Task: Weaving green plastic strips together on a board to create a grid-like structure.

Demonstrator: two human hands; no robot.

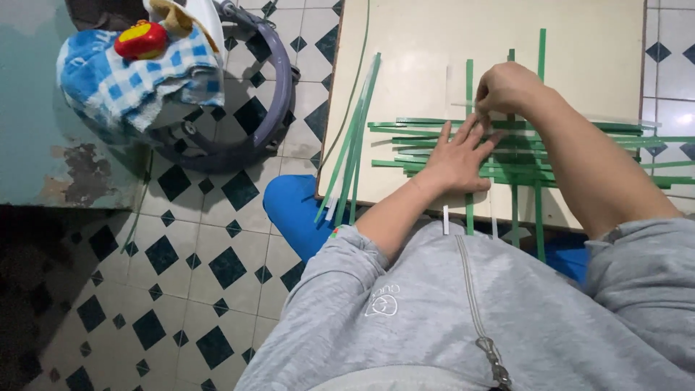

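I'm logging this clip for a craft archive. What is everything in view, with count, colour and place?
woven strips: many, green with a few white, crossed into a lattice on the board
loose strips: a bundle, green and white, lying slanted at the board's left edge
board: one, cream, top right
stool: one, blue, under the board
checked cloth: one, blue and white, top left
toy: one, red and yellow, on the cloth
ring frame: one, grey, around the cloth-covered thing
floor: white tiles with dark diamonds
sweatshirt: one, grey, zipped
left hand: flat on the lattice
right hand: pinching a strip
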